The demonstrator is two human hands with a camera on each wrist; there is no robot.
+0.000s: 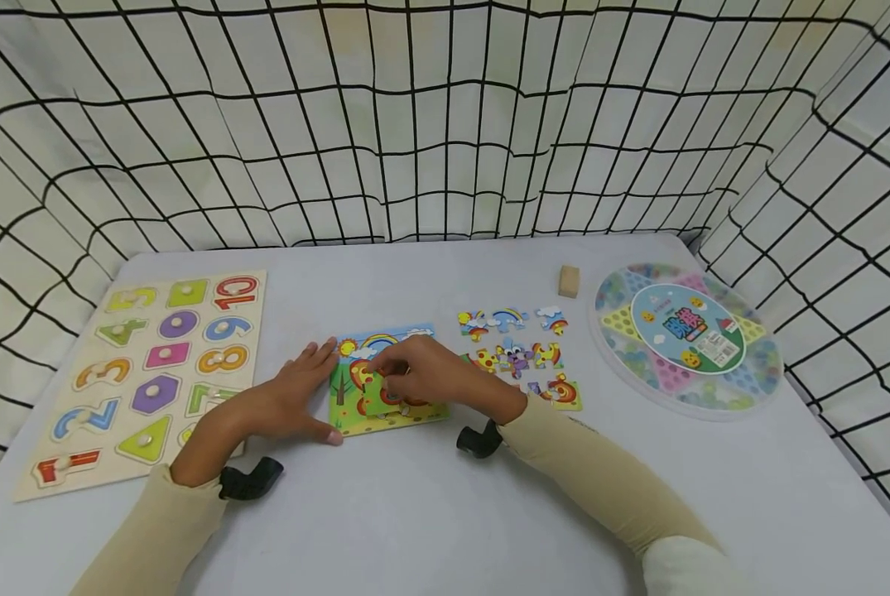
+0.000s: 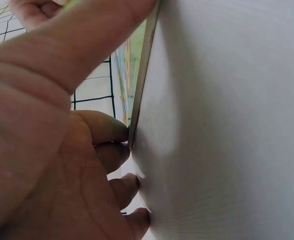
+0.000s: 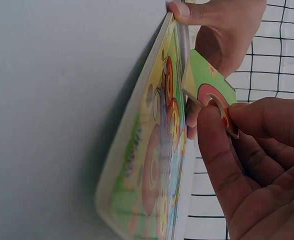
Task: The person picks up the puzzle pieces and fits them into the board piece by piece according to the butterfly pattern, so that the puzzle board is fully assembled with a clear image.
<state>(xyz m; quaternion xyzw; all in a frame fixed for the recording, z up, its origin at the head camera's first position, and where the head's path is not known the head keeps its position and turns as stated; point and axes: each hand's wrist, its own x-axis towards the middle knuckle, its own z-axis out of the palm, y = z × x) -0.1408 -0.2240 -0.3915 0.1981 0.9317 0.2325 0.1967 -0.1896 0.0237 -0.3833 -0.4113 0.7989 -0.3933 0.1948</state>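
Note:
A colourful jigsaw board [image 1: 396,425] lies on the table, printed with a sun, a rainbow and a tree. My left hand [image 1: 286,404] rests at its left side with fingers spread, the thumb by the near corner and the index fingertip by the far one. Between thumb and fingertips, my right hand [image 1: 437,374] pinches a green jigsaw piece [image 3: 207,77] with a red and orange curve on it. The right wrist view shows this piece tilted, close over the board's picture. Several loose jigsaw pieces [image 1: 515,356] lie in rows right of the board.
A wooden number and shape board [image 1: 135,335] occupies the left of the table. To the right are a small wooden block [image 1: 569,281] and a round, clear-edged case [image 1: 686,339] with a printed label. Black netting [image 1: 445,153] surrounds the table's back and sides.

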